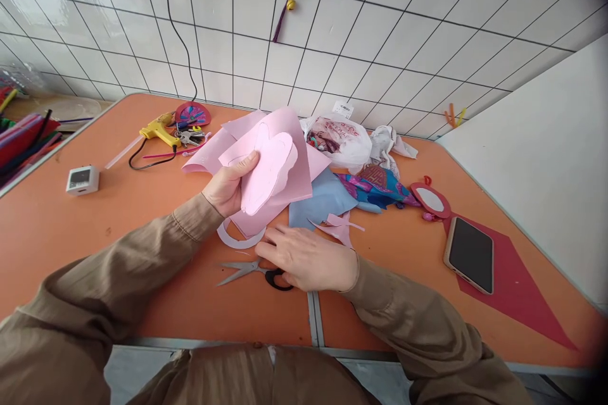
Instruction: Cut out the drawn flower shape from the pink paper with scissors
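My left hand (227, 188) grips pink sheets, its thumb pressed on a cut-out with a rounded, wavy outline (268, 171). Larger pink sheet material (209, 155) spreads behind it. Lower down, my right hand (308, 258) is over the table, palm down with fingers curled. Its fingertips are at the end of a curved pale pink strip (237, 242); whether they pinch it is hidden. Scissors (242, 271) lie beneath that hand with blades apart, their black handles partly covered by it. Thin pink scraps (339, 228) lie to the right.
A yellow glue gun (161, 131) and a white cube-shaped device (82, 180) are at the left. Behind are a plastic bag (344, 142), blue material (316, 199) and patterned cloth (375, 183). At right, a phone (471, 254) rests on a red sheet (527, 294) near a red-rimmed oval (431, 200).
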The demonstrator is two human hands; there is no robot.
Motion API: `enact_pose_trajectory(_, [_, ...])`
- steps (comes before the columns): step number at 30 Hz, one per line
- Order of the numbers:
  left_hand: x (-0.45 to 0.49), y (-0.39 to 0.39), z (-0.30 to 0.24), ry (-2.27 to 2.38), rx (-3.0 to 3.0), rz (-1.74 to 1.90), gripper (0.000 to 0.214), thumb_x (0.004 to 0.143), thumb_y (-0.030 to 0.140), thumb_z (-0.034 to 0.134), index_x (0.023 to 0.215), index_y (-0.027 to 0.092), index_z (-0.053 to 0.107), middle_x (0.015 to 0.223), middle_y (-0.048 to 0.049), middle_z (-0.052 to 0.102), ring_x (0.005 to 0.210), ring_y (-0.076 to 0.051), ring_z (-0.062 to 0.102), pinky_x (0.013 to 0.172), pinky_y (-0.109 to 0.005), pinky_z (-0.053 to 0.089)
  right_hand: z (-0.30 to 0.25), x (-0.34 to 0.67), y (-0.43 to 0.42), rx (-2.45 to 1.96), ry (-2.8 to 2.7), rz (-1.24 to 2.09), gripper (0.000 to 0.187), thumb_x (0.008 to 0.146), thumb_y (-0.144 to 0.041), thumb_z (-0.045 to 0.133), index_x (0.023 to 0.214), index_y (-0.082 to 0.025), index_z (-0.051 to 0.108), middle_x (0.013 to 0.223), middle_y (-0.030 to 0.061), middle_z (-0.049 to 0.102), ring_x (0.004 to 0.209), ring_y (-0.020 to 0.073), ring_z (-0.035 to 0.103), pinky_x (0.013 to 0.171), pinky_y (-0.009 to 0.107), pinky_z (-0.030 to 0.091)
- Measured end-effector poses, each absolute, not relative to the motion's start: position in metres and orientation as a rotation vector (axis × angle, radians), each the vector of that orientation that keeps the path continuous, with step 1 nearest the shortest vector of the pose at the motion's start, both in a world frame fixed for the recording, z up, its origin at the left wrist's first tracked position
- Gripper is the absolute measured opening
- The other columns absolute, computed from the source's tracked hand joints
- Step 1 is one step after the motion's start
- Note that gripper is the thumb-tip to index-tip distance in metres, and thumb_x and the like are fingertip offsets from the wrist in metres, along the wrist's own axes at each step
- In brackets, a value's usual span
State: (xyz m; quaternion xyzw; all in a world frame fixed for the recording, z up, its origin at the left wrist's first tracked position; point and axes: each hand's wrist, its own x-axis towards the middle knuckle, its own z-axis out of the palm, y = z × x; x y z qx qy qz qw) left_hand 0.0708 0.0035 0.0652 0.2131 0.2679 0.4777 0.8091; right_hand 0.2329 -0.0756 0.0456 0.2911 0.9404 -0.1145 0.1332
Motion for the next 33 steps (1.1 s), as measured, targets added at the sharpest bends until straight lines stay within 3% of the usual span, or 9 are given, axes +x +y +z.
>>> enact_pose_trajectory(6, [0.07,0.006,0.06,0.576,0.467,1.115,0.01,0.091,0.017,0.065,0.093,0.011,0.073,0.069,-0.0057,0.074,0.062,-0.018,0.073,0.065,-0.027,0.062,0.047,0.236,-0.069,0.792,2.764,-0.576,0.03,0.082,-0.014,0.058,0.112,-0.014,0.056,0.107,0.0108,0.062,0.09,0.0226,0.059,0.069,0.032,0.044])
enact_pose_trajectory(9, [0.071,0.009,0.057,0.622,0.497,1.217,0.011,0.085,0.015,0.071,0.095,0.01,0.072,0.081,-0.0097,0.078,0.08,-0.024,0.077,0.078,-0.032,0.063,0.05,0.24,-0.066,0.722,2.763,-0.936,0.039,0.079,-0.012,0.063,0.117,-0.015,0.055,0.11,0.0097,0.066,0.099,0.0212,0.06,0.082,0.032,0.047])
enact_pose_trajectory(12, [0.072,0.01,0.055,0.637,0.511,1.298,0.016,0.079,0.01,0.075,0.095,0.01,0.071,0.082,-0.0098,0.079,0.083,-0.025,0.077,0.084,-0.034,0.062,0.053,0.244,-0.062,0.635,2.753,-1.226,0.043,0.076,-0.01,0.065,0.118,-0.016,0.056,0.107,0.0082,0.066,0.097,0.0178,0.06,0.086,0.03,0.048])
enact_pose_trajectory(16, [0.072,0.01,0.055,0.653,0.54,1.297,0.014,0.077,0.011,0.077,0.089,0.008,0.071,0.079,-0.0107,0.078,0.079,-0.024,0.076,0.077,-0.032,0.062,0.061,0.262,-0.056,0.561,2.784,-1.748,0.035,0.082,-0.028,0.069,0.113,-0.018,0.055,0.093,0.0052,0.063,0.086,0.0149,0.06,0.079,0.03,0.052])
enact_pose_trajectory(19, [0.072,0.009,0.054,0.66,0.546,1.311,0.013,0.079,0.013,0.076,0.09,0.01,0.071,0.081,-0.0109,0.078,0.083,-0.026,0.076,0.079,-0.034,0.062,0.07,0.292,-0.048,0.606,2.9,-2.054,0.049,0.072,-0.053,0.078,0.099,-0.023,0.051,0.084,0.0026,0.061,0.081,0.0177,0.064,0.079,0.035,0.053])
enact_pose_trajectory(22, [0.072,0.009,0.054,0.644,0.552,1.306,0.018,0.078,0.016,0.078,0.093,0.01,0.071,0.086,-0.0124,0.079,0.089,-0.028,0.076,0.084,-0.037,0.062,0.079,0.322,-0.037,1.018,3.064,-1.896,0.06,0.065,-0.056,0.084,0.096,-0.027,0.041,0.079,-0.0024,0.058,0.064,0.0136,0.065,0.078,0.036,0.052])
enact_pose_trajectory(24, [0.072,0.008,0.053,0.617,0.561,1.295,0.02,0.077,0.017,0.079,0.093,0.01,0.071,0.088,-0.013,0.079,0.091,-0.029,0.076,0.086,-0.039,0.062,0.082,0.331,-0.029,1.293,3.066,-1.897,0.058,0.069,-0.06,0.079,0.095,-0.028,0.038,0.076,-0.0058,0.054,0.059,0.0115,0.064,0.077,0.036,0.051])
enact_pose_trajectory(27, [0.074,0.004,0.054,0.588,0.566,1.269,0.021,0.077,0.019,0.079,0.093,0.009,0.072,0.088,-0.0134,0.079,0.093,-0.031,0.076,0.087,-0.04,0.062,0.079,0.328,-0.019,1.163,2.989,-2.146,0.072,0.063,-0.089,0.057,0.095,-0.026,0.042,0.072,-0.0058,0.055,0.049,0.0099,0.059,0.067,0.036,0.051])
enact_pose_trajectory(33, [0.076,-0.003,0.061,0.589,0.573,1.322,0.025,0.074,0.021,0.082,0.094,0.01,0.071,0.096,-0.0119,0.079,0.095,-0.029,0.075,0.087,-0.039,0.061,0.062,0.317,-0.012,1.11,2.96,-2.081,0.074,0.073,-0.088,0.045,0.104,-0.022,0.052,0.071,0.0012,0.062,0.051,0.0137,0.061,0.049,0.028,0.044])
